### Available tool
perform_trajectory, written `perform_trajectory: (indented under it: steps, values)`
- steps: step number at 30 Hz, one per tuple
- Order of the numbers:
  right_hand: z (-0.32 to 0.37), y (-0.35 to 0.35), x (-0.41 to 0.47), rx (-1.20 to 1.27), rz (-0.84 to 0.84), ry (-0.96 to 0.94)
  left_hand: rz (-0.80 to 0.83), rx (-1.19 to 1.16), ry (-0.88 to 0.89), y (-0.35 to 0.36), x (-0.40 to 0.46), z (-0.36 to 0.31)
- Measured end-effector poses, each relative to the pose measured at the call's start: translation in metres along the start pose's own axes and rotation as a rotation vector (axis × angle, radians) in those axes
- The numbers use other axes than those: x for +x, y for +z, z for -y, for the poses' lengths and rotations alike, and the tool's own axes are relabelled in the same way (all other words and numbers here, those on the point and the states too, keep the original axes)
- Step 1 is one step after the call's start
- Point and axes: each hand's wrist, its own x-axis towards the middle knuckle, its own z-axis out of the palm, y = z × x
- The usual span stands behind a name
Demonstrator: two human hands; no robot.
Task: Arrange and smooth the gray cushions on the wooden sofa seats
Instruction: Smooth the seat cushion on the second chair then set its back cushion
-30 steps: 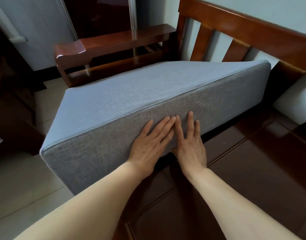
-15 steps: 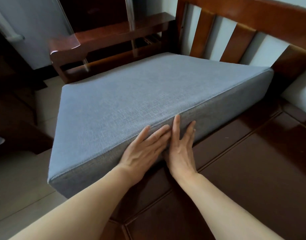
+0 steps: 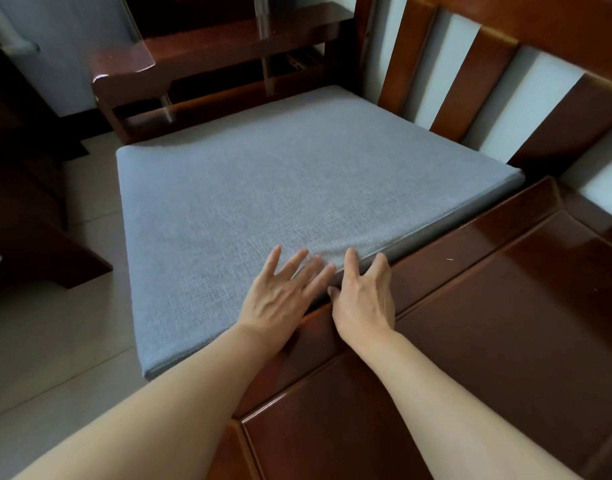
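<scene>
Head view: cushion [image 3: 280,188] lies flat on end seat, beside armrest [image 3: 207,53]. Your left hand [image 3: 280,296] flat on top, fingers spread; right hand [image 3: 363,299] straight-fingered at near edge. Neither grips. Foam looks firm, light; fabric grippy. Push at edges.

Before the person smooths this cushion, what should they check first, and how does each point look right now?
1. Cushion lies flat on the seat: ok.
2. Back edge meets the backrest: ok.
3. Far edge against the armrest: ok.
4. Front edge flush with the frame: not ok, the corner overhangs the floor.
5. Left hand and right hand open at the near edge: ok.
6. Next seat panel covered: not ok, bare wood.
</scene>
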Motion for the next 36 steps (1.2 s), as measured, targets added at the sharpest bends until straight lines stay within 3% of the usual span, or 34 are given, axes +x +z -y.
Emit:
perform_trajectory:
  steps: [4,12,25,36]
  values:
    - [-0.001,-0.012,-0.012,-0.062,0.05,-0.032,0.202,-0.043,-0.087,-0.021,-0.007,0.007]
    - [0.021,-0.048,-0.032,-0.075,0.049,-0.045,0.278,-0.176,-0.142,-0.062,-0.03,0.014]
    - [0.075,-0.144,-0.084,-0.094,0.132,-0.049,0.275,-0.254,-0.13,-0.163,-0.064,0.072]
    - [0.182,-0.169,-0.119,-0.113,0.086,0.078,0.205,-0.319,0.029,-0.204,-0.097,0.178]
